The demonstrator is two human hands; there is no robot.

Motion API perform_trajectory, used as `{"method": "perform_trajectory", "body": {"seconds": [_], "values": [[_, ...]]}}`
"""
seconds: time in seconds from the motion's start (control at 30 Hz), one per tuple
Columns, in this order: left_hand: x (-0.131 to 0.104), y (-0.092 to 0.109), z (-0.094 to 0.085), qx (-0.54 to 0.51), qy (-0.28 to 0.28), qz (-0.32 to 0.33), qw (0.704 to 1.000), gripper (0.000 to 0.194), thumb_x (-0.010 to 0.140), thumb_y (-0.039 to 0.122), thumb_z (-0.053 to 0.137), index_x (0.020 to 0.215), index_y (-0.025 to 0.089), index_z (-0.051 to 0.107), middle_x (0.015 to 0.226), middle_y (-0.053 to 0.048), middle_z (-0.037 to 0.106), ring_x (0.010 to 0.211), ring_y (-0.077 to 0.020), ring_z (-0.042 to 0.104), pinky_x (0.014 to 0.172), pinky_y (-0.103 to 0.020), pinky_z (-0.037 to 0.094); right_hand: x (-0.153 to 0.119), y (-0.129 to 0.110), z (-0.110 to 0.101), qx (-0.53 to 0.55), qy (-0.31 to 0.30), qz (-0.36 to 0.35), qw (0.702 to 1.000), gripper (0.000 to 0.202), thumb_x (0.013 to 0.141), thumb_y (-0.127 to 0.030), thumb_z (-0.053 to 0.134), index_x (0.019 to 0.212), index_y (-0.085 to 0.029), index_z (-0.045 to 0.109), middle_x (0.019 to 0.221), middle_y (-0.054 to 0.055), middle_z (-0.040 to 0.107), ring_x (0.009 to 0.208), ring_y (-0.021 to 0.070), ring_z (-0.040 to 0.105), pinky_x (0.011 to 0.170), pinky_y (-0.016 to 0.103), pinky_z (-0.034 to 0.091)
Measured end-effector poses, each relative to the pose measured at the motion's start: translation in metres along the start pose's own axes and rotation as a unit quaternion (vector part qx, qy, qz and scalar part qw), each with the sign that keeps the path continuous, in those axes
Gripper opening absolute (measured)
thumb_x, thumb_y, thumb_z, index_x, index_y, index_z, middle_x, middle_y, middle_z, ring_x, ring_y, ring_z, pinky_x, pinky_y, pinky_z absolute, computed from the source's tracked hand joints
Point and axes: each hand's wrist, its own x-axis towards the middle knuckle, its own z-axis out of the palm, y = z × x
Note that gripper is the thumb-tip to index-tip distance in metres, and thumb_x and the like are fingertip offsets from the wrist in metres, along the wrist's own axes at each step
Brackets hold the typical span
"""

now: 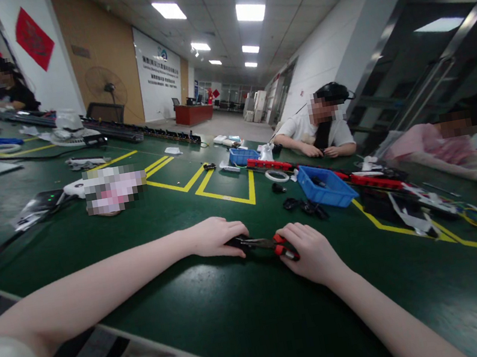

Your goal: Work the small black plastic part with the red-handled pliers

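My right hand is closed around the red handles of a pair of pliers just above the green tabletop. The metal jaws point left and meet a small black piece. Closed on that black piece is my left hand, whose fingers cover much of it; its exact kind cannot be made out. Whether the jaws grip the piece or only touch it is unclear.
Beyond my right hand stand a blue bin, loose black parts and a white ring. A smaller blue bin lies farther back. Left are a phone and a cabled device. Co-workers sit across the table.
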Motion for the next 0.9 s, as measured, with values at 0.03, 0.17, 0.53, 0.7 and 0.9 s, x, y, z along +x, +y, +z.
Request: {"method": "perform_trajectory", "body": {"seconds": [0.03,0.17,0.53,0.7,0.9], "values": [[0.0,-0.0001,0.0001,0.001,0.001,0.001,1.0,0.038,0.09,0.052,0.054,0.11,0.02,0.049,0.1,-0.004,0.064,0.074,-0.0175,0.06,0.068,-0.028,0.04,0.0,-0.0003,-0.0004,0.0,0.0,-0.001,1.0,0.029,0.073,-0.017,0.061,0.102,-0.016,0.058,0.098,0.009,0.064,0.087,0.0221,0.057,0.075,0.033,0.043],[-0.0002,-0.0004,0.0002,0.001,0.005,0.002,1.0,0.038,0.09,0.053,0.054,0.11,0.021,0.05,0.099,-0.004,0.064,0.074,-0.018,0.061,0.067,-0.028,0.04,0.0002,-0.0014,-0.002,-0.002,0.004,-0.004,1.0,0.03,0.073,-0.017,0.061,0.102,-0.016,0.058,0.098,0.009,0.064,0.087,0.0225,0.057,0.075,0.034,0.044],[-0.0001,0.0008,-0.0004,0.002,-0.002,-0.02,1.0,0.04,0.091,0.055,0.051,0.111,0.021,0.05,0.098,-0.004,0.066,0.073,-0.0188,0.062,0.063,-0.028,0.039,0.0007,-0.0021,-0.0027,-0.011,0.006,-0.006,1.0,0.03,0.073,-0.017,0.06,0.103,-0.016,0.057,0.097,0.009,0.064,0.087,0.0231,0.057,0.075,0.035,0.045],[0.0003,0.0011,-0.0015,0.0,-0.006,-0.019,1.0,0.038,0.091,0.054,0.052,0.108,0.021,0.052,0.099,-0.003,0.065,0.074,-0.018,0.061,0.066,-0.027,0.04,0.001,-0.0004,-0.0013,-0.007,0.004,-0.001,1.0,0.031,0.073,-0.018,0.06,0.104,-0.016,0.058,0.099,0.009,0.064,0.088,0.0229,0.057,0.076,0.034,0.043],[-0.0001,0.0023,-0.0028,0.014,0.002,-0.002,1.0,0.036,0.09,0.054,0.053,0.103,0.02,0.054,0.097,-0.003,0.063,0.072,-0.0167,0.06,0.066,-0.027,0.04,0.0013,0.0001,-0.0014,0.0,0.011,-0.007,1.0,0.032,0.073,-0.018,0.059,0.105,-0.017,0.058,0.101,0.009,0.065,0.089,0.0229,0.057,0.077,0.035,0.043]]}}
